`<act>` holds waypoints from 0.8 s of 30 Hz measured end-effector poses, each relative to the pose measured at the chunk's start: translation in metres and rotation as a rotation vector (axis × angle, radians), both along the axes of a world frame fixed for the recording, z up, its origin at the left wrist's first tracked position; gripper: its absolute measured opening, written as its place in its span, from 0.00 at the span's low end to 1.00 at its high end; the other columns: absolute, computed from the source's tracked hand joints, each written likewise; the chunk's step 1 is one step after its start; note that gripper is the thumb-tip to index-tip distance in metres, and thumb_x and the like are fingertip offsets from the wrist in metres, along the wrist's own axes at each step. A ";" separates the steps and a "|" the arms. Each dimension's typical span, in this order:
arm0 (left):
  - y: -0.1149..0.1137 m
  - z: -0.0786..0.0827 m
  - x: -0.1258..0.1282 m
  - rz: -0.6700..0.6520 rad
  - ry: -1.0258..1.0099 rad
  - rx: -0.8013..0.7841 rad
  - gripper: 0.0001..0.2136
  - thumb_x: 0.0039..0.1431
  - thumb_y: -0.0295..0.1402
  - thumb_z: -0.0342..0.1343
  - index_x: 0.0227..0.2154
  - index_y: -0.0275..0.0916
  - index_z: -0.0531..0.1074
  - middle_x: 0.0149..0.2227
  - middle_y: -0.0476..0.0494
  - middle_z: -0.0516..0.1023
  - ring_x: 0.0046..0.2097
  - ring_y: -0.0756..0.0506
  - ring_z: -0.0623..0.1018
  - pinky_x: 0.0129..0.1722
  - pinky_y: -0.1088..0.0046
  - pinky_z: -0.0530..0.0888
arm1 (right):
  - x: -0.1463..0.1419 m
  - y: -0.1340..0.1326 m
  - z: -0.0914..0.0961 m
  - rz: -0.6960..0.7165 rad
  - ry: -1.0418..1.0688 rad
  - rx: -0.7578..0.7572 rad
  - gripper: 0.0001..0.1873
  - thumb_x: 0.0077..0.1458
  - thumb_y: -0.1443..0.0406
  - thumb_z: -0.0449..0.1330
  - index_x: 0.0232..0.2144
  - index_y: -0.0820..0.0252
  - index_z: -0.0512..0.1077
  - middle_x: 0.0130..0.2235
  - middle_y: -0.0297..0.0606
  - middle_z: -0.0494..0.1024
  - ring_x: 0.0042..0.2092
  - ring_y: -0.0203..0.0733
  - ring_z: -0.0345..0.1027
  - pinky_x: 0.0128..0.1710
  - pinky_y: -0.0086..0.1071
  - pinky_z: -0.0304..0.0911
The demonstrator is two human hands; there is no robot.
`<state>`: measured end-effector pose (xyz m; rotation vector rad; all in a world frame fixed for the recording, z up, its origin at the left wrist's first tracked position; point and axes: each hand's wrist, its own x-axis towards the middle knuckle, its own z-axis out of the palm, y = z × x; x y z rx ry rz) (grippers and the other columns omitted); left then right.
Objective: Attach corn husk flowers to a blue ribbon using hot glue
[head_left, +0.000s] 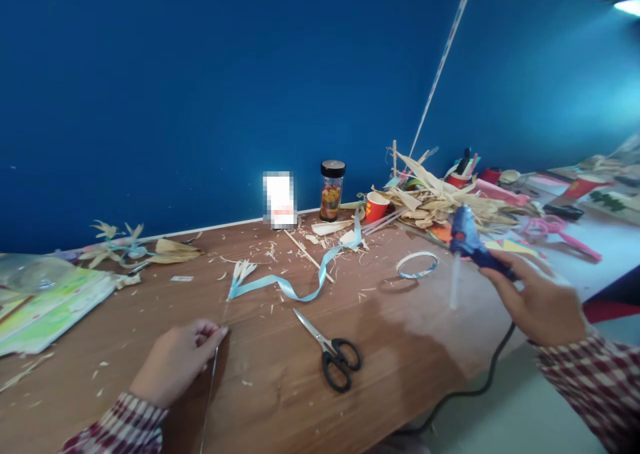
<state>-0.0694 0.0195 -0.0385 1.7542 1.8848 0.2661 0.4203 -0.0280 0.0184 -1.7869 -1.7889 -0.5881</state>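
My left hand (176, 361) rests on the wooden table (410, 354) and pinches a thin metal wire (210, 391) between thumb and fingers. My right hand (537, 301) is closed round the handle of a blue hot glue gun (467, 237), held above the table's right end with a pale glue stick (454, 281) pointing down. Its black cord (480, 381) hangs off the table edge. Black-handled scissors (330, 347) lie between my hands. A light blue ribbon (295, 284) tied to a small husk bundle lies beyond them.
A ribbon ring (417, 265), a red paper cup (375, 207), a glass jar (331, 191) and a heap of dried corn husks (440, 197) stand by the blue wall. Husk flowers (127, 247) and green paper (50, 304) lie at left. Pink scissors (555, 231) lie at right.
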 end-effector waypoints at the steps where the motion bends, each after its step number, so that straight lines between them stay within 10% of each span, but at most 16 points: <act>1: 0.000 0.000 0.000 -0.005 0.004 0.007 0.16 0.50 0.47 0.45 0.22 0.40 0.68 0.17 0.50 0.73 0.21 0.47 0.73 0.23 0.74 0.63 | -0.003 0.002 0.002 0.007 0.009 -0.017 0.18 0.54 0.57 0.49 0.47 0.54 0.63 0.45 0.48 0.70 0.49 0.53 0.63 0.48 0.43 0.58; 7: -0.001 0.001 0.006 0.049 -0.118 0.044 0.16 0.49 0.47 0.47 0.21 0.39 0.67 0.15 0.52 0.70 0.19 0.48 0.72 0.21 0.75 0.65 | -0.061 0.020 0.011 0.010 0.400 -0.099 0.21 0.52 0.57 0.51 0.49 0.53 0.63 0.42 0.43 0.73 0.38 0.48 0.70 0.39 0.40 0.65; 17: -0.014 -0.008 0.033 0.274 -0.469 -0.110 0.14 0.47 0.45 0.48 0.22 0.38 0.63 0.17 0.51 0.69 0.17 0.51 0.69 0.16 0.77 0.63 | -0.209 0.040 0.003 1.050 1.283 -0.894 0.13 0.55 0.61 0.50 0.43 0.58 0.64 0.39 0.39 0.72 0.39 0.38 0.66 0.39 0.33 0.64; 24: 0.002 0.010 0.011 0.076 0.037 0.251 0.18 0.53 0.45 0.44 0.22 0.38 0.70 0.19 0.46 0.72 0.23 0.47 0.71 0.24 0.74 0.60 | -0.249 0.075 -0.020 0.939 1.502 -0.760 0.14 0.54 0.59 0.51 0.41 0.58 0.57 0.23 0.27 0.62 0.22 0.30 0.56 0.17 0.22 0.54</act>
